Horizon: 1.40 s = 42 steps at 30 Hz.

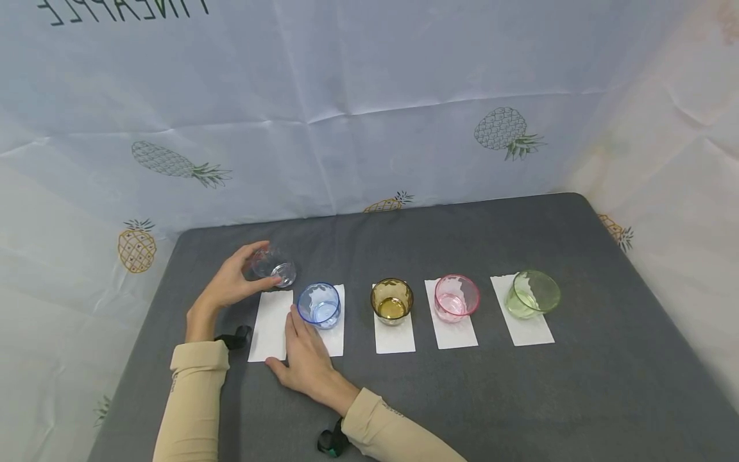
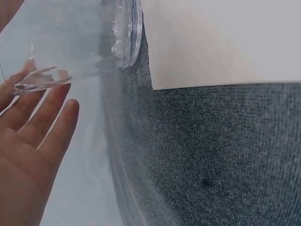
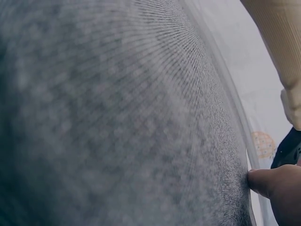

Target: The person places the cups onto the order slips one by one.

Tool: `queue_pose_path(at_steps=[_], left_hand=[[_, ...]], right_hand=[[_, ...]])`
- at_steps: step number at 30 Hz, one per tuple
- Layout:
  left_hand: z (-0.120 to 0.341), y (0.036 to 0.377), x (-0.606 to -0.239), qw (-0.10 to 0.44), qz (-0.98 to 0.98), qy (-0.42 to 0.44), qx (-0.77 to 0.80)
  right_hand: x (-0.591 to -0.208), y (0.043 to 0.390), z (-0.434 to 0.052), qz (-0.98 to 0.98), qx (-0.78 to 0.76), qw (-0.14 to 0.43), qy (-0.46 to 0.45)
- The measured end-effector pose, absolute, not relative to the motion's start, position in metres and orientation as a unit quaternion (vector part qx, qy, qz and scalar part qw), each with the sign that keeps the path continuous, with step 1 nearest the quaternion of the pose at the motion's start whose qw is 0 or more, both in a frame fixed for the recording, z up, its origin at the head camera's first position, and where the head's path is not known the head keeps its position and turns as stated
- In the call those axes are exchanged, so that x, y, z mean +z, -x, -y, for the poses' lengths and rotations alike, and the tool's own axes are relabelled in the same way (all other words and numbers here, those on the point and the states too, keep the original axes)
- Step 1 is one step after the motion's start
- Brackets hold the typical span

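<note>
My left hand (image 1: 231, 282) grips a clear glass (image 1: 274, 265), tilted and lifted just beyond the far end of the leftmost white paper strip (image 1: 270, 326). In the left wrist view the clear glass (image 2: 75, 42) lies against my fingers (image 2: 42, 117), beside the strip's corner (image 2: 216, 42). My right hand (image 1: 306, 359) rests flat on the grey table (image 1: 404, 398), fingers straight, touching the strips beside the blue glass (image 1: 319, 305). Its thumb (image 3: 273, 181) presses the cloth in the right wrist view.
An amber glass (image 1: 392, 300), a pink glass (image 1: 456, 298) and a green glass (image 1: 532, 294) each stand on their own white strip in a row to the right. A pineapple-print sheet (image 1: 369, 115) hangs behind the table.
</note>
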State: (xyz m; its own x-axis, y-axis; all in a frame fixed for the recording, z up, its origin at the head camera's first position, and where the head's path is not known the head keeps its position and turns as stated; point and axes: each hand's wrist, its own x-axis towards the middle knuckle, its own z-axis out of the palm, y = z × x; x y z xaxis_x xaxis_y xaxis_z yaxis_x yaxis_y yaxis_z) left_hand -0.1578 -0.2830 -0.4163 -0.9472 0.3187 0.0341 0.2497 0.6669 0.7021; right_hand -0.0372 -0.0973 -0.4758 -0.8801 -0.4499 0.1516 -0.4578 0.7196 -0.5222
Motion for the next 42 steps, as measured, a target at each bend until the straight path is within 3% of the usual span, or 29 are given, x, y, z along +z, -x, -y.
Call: queue_pose_path(at_steps=[28, 42], left_hand=[[0.274, 0.135, -0.386, 0.001, -0.914, -0.180, 0.362], [0.272, 0.106, -0.370, -0.019, -0.914, -0.193, 0.356]], right_hand=[[-0.475, 0.038, 0.098, 0.929, 0.285, 0.002, -0.236], [-0.475, 0.037, 0.097, 0.930, 0.279, 0.013, -0.239]])
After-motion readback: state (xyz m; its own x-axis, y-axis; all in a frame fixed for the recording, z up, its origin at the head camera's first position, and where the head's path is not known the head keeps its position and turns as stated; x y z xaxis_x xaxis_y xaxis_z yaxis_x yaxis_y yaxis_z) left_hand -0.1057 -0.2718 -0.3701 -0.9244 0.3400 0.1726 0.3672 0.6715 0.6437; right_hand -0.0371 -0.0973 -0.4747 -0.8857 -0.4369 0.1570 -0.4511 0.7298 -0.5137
